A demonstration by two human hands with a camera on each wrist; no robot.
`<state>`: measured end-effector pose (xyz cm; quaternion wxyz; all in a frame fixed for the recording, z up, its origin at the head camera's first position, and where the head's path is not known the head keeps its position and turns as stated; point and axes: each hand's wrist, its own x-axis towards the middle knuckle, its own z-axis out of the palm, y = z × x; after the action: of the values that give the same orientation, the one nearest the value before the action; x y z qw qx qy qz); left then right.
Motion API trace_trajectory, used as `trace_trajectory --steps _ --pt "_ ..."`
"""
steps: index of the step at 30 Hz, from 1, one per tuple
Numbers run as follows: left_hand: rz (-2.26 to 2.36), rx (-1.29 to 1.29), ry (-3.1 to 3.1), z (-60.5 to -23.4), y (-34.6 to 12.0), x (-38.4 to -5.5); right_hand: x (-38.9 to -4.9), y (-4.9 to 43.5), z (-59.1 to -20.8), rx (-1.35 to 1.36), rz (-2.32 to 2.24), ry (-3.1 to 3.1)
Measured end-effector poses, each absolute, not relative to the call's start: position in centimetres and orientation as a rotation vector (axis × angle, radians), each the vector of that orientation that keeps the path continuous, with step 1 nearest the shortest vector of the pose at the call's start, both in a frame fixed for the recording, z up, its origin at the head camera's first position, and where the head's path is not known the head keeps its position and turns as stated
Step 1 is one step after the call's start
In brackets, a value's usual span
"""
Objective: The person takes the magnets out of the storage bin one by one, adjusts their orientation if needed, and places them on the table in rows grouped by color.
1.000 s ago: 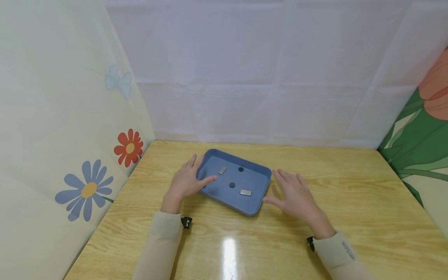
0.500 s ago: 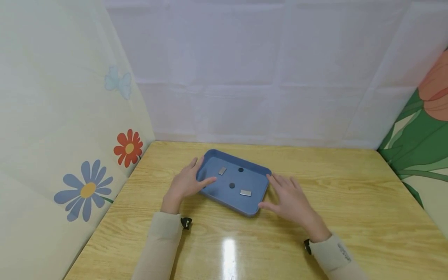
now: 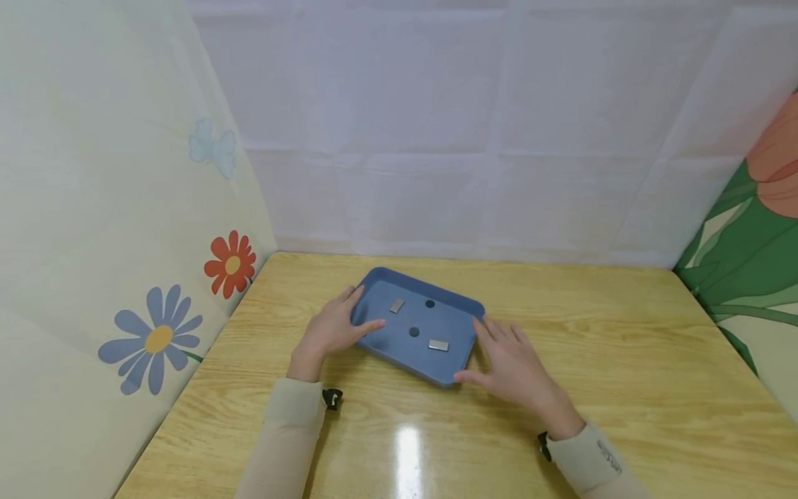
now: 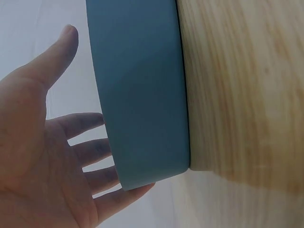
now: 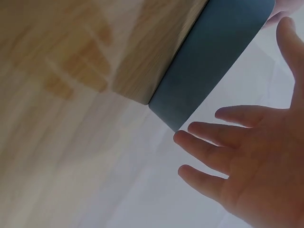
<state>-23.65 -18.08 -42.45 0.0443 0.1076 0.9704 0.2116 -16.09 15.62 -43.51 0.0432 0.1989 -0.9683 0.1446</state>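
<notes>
Currently two hands (image 3: 330, 327) (image 3: 516, 365), fingers apart, flank one tray (image 3: 454, 320) bearing two bars (image 3: 438, 345) (image 3: 397, 305), at least two discs (image 3: 414, 332) (image 3: 430, 303).

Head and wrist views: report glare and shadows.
Head view: bright glare streak on the table; left wrist view: a darker shade over part of the tray; right wrist view: finger-like dark patches on the table, shadow or reflection unclear.

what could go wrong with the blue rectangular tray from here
The small silver rectangular pieces and small dark round discs look loose in the blue rectangular tray, so tilting it might make them slide. The left hand and right hand are at opposite ends with fingers spread, so an uneven push could twist the tray.
</notes>
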Motion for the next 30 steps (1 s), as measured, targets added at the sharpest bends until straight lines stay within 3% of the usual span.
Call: trace_trajectory --steps 30 --pt "0.599 0.342 2.965 -41.79 -17.91 -23.30 -15.56 15.08 -43.67 0.634 0.445 -3.043"
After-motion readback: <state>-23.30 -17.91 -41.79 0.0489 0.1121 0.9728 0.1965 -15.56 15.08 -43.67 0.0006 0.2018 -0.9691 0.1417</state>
